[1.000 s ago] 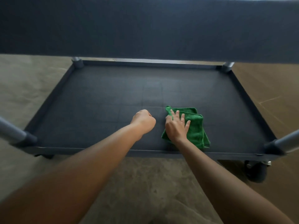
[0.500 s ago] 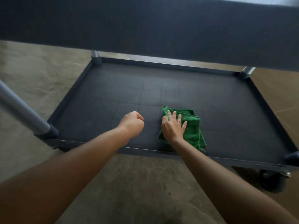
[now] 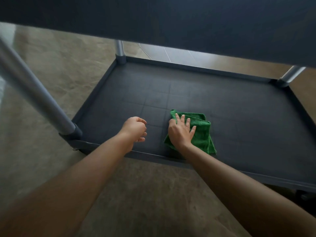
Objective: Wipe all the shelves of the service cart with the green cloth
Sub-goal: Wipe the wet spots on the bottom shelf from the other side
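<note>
Right hand (image 3: 180, 134) is flat on the green cloth (image 3: 201, 134), fingers spread, pressing it onto the cart's bottom shelf (image 3: 239, 125). The folded cloth lies close to the shelf's front rim. Just left of the cloth, the left hand (image 3: 134, 129) sits over the shelf, fingers loosely curled, holding nothing. Above the cloth, a dark upper shelf (image 3: 171, 19) looms.

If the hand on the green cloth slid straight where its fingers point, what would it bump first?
Past the green cloth, probably the shelf's far rim; nothing else lies ahead of the right hand.
</note>
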Demonstrator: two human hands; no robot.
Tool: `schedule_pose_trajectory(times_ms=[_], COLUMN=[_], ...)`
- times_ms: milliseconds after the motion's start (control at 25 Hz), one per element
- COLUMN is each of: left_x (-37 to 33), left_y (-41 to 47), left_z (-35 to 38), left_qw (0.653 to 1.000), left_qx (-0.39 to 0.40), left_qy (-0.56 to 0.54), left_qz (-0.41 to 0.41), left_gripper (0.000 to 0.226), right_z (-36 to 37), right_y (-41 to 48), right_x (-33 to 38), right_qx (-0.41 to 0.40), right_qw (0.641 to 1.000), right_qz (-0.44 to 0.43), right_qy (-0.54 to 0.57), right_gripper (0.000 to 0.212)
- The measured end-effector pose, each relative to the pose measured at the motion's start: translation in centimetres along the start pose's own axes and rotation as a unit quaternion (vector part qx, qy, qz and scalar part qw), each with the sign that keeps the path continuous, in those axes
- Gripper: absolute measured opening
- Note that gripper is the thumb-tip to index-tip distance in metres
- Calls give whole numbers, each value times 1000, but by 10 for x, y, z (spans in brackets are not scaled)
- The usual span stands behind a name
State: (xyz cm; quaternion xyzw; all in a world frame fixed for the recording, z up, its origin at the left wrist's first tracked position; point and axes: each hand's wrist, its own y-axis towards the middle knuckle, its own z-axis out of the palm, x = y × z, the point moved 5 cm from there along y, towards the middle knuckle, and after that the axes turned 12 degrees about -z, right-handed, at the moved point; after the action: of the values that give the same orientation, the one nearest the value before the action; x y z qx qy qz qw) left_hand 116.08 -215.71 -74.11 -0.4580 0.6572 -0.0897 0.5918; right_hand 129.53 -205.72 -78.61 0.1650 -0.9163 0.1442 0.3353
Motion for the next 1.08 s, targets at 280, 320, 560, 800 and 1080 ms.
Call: schedule_pose_trajectory(times_ms=[280, 320, 560, 800, 1080], left_x=[11, 14, 27, 33, 26], left_y=[11, 13, 20, 19, 1], left_z=[-33, -38, -76, -85, -77], left_qw=[995, 992, 971, 940, 912], left_qx=[-44, -54, -135, -128, -175], left_qy=[-91, -107, -192, -307, -362], left_qz=[-28, -37, -52, -70, -83], left_gripper=[26, 26, 27, 34, 36], right_z=[48, 56, 103, 128, 118], right_y=[11, 12, 18, 23, 8], right_x=[57, 67, 125, 169, 183], right_qx=[42, 50, 105, 160, 250], right_qw=[998, 998, 989, 975, 920], right_qz=[-35, -42, -86, -149, -92], right_qy=[15, 21, 50, 34, 288], right_gripper=[55, 56, 55, 41, 32])
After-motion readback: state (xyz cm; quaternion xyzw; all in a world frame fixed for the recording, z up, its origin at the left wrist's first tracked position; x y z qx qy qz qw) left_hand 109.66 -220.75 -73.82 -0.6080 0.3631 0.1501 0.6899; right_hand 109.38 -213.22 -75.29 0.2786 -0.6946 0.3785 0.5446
